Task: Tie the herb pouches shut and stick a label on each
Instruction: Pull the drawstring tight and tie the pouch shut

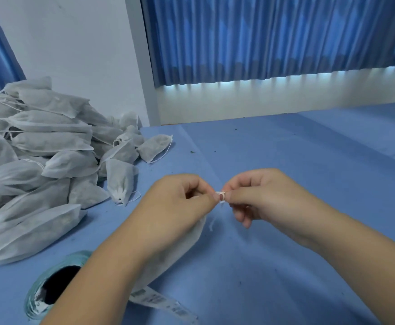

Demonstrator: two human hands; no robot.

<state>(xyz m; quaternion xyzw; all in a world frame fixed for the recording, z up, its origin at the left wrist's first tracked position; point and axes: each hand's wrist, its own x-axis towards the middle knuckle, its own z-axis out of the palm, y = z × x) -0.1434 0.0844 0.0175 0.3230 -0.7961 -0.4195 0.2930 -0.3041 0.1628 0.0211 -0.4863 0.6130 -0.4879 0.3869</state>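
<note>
Centrally, both hands meet above the blue cloth, fingertips nearly touching.
Left hand [180, 202]: fingers curled in, thumb and forefinger pinched on one end of the white drawstring [221, 196]; palm and wrist lie over the pouch and hide most of it.
Right hand [257, 195]: also curled, thumb and forefinger pinching the other side of the same string; lower fingers bent loosely under, holding nothing that can be seen.
Drawstring: a small white loop or knot sits right between the two pinches; a short frayed tail hangs down from it.
Pouch in work [182, 249]: grey-white non-woven bag, lying on the cloth beneath the left hand, neck end up toward the string, body running back toward the person.
Pouch pile [39, 160]: many like bags heaped at the left, some with strings trailing; a few strays lie at the pile's right edge, apart from the hands.
Label roll [51, 285]: pale green roll with a dark core, near the bottom left, partly behind the left forearm.
Label strip [166, 303]: printed strip lying flat, running out from under the left forearm toward the bottom edge; print too blurred to read.
Table cloth [297, 160]: blue, creased, dotted with dark crumbs.
Background: blue curtain [273, 36] over a window, white wall to the left.
</note>
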